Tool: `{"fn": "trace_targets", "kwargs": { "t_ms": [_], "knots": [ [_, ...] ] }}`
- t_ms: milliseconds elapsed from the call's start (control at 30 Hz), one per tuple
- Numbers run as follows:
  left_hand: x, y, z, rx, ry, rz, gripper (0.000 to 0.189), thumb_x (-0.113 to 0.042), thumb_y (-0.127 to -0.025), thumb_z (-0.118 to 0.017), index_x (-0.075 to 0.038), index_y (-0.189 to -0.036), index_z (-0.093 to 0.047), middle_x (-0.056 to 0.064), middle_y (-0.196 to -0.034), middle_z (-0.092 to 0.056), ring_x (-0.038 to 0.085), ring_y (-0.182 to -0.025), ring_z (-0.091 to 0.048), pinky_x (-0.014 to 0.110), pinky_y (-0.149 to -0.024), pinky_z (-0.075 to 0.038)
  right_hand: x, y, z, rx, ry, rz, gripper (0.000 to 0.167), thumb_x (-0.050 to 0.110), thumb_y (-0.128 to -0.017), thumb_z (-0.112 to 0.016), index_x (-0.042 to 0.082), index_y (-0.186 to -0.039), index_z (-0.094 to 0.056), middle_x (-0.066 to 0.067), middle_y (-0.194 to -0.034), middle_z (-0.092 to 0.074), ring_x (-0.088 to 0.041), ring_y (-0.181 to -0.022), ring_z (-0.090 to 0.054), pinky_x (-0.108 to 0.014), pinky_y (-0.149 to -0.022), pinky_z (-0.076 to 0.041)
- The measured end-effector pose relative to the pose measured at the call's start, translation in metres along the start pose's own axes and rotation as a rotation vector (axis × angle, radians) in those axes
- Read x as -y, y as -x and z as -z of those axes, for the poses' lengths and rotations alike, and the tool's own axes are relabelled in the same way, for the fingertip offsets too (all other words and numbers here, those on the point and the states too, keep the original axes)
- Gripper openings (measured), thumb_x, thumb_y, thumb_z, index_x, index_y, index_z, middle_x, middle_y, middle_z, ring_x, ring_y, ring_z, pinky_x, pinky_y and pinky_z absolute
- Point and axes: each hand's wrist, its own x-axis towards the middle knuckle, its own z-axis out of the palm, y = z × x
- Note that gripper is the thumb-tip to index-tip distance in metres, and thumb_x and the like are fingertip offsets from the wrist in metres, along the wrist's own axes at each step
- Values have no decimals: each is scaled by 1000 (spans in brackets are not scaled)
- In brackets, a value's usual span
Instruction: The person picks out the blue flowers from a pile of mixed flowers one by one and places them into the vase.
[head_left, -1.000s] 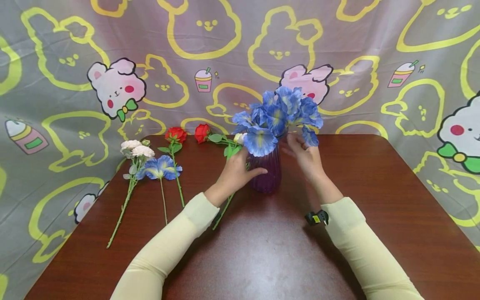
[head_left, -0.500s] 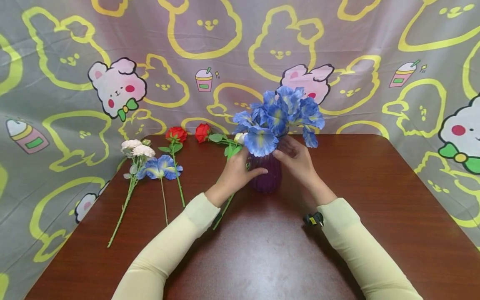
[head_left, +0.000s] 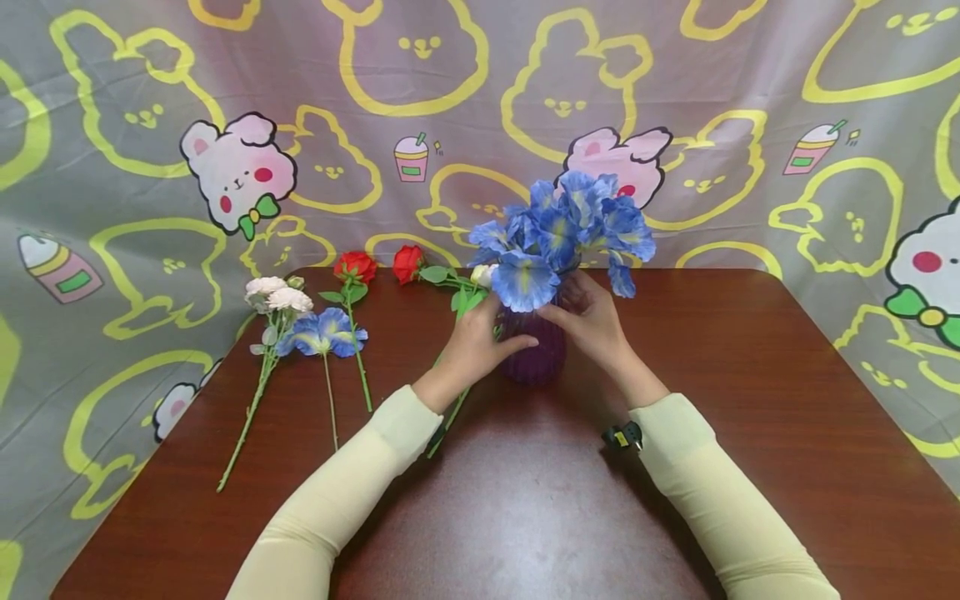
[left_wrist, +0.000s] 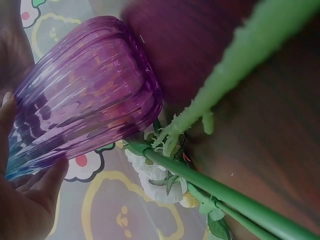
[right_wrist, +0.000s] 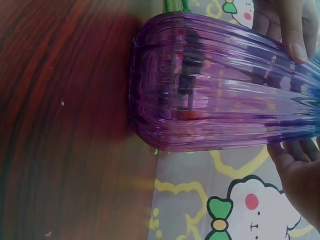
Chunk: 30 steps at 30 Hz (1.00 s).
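Note:
A ribbed purple glass vase (head_left: 534,354) stands upright on the table, its colour turning blue near the top in the wrist views. Several blue irises (head_left: 555,233) spread above its mouth, hiding the rim. My left hand (head_left: 472,342) grips the vase from the left, the thumb lying across its front. From the other side my right hand (head_left: 600,329) holds the upper part, thumb in front just below the petals and the other fingers behind. In the right wrist view the right fingers (right_wrist: 287,155) rest along the glass wall.
Left of the vase lie a white flower stem (head_left: 255,417), a single blue iris (head_left: 322,333), a red rose (head_left: 355,267) and another red rose (head_left: 407,263). A white bud (head_left: 482,275) and green stems lie beside my left hand. A patterned curtain (head_left: 450,83) surrounds the table (head_left: 750,375).
My right hand has come in leftward from beside the irises to the upper vase, its thumb now against the glass. The left hand keeps its place on the vase.

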Motion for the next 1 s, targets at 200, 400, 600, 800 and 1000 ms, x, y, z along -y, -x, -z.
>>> {"fn": "trace_targets", "kwargs": {
  "t_ms": [200, 400, 600, 800, 1000],
  "knots": [
    [-1, 0, 0, 5, 3, 2, 80, -28, -77, -84, -4, -141, -42, 10, -132, -56, 18, -109, -58, 33, -88, -50, 26, 4, -2, 21, 52, 9, 55, -10, -83, -70, -13, -133, -48, -28, -127, -57, -39, -119, -54, -49, -96, -45],
    [-1, -2, 1, 13, -3, -5, 80, -29, -76, -85, -3, -139, -44, 11, -132, -56, 18, -113, -56, 32, -93, -47, 28, 4, -2, 27, 101, -14, 53, -5, -85, -71, -13, -132, -50, -27, -126, -58, -37, -118, -56, -50, -95, -46],
    [0, -4, 2, 25, -18, -5, 79, -30, -76, -85, -3, -138, -45, 11, -132, -56, 19, -116, -55, 33, -95, -46, 31, 4, -2, 32, 100, -49, 52, -3, -86, -71, -13, -132, -49, -28, -127, -57, -38, -119, -55, -50, -96, -45],
    [0, -5, 3, 32, -32, 0, 83, -31, -75, -86, -4, -141, -43, 11, -134, -56, 19, -115, -56, 34, -93, -47, 31, 3, -2, 49, 98, -69, 56, -2, -87, -69, -13, -136, -44, -29, -130, -54, -37, -122, -52, -48, -98, -44],
    [-1, -5, 4, 42, -18, -4, 83, -30, -75, -86, -5, -142, -42, 11, -135, -55, 19, -110, -59, 33, -88, -50, 32, 4, 0, 68, 104, -63, 57, 1, -90, -68, -11, -139, -42, -27, -134, -52, -37, -125, -50, -48, -100, -42]
  ]
}}
